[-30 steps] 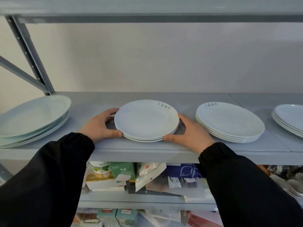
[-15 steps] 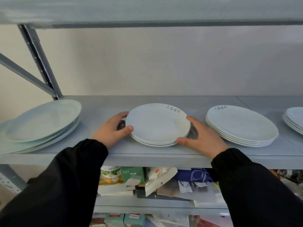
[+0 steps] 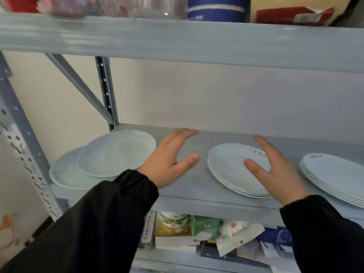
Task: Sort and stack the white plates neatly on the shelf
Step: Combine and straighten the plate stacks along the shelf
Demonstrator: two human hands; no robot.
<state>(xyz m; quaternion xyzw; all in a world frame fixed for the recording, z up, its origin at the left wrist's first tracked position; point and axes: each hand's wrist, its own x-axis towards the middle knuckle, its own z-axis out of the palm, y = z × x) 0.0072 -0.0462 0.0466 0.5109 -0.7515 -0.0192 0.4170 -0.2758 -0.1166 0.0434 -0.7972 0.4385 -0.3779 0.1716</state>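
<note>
**White plates in three groups, both hands empty over the shelf**

Grey metal shelf board [image 3: 197, 186], middle level of a rack.

- Centre, near the front edge: low stack of white glazed plates [image 3: 228, 168]. It sits squarely, with dark lettering on the far rim of the top plate.
- Left end, close to the grey perforated upright [image 3: 106, 91]: smaller pale round plate [image 3: 116, 152] lying off-centre on a wider pale round plate [image 3: 65, 176]. Their rims are not lined up.
- Right end: taller stack of white plates [image 3: 334, 180], also lettered on the far rim and partly cut off by the picture's edge.

Left hand [image 3: 169, 160]: fingers straight and spread, thumb out, nothing in it. It is over the bare board between the left-end plates and the centre stack. The wrist overlaps the smaller plate's right rim in view; contact cannot be told.

Right hand [image 3: 275, 170]: also splayed and empty. The thumb lies across the top plate of the centre stack, and the fingers reach past its right rim toward the back edge. Motion blur hides whether it touches the plate or is just above it.

Black sleeves [image 3: 110, 223] cover both arms.

Lower shelf: green carton [image 3: 204, 225], white pouch [image 3: 236, 237] and boxes packed together. Upper board [image 3: 177, 42]: blue cylinder [image 3: 216, 10], blurred.
</note>
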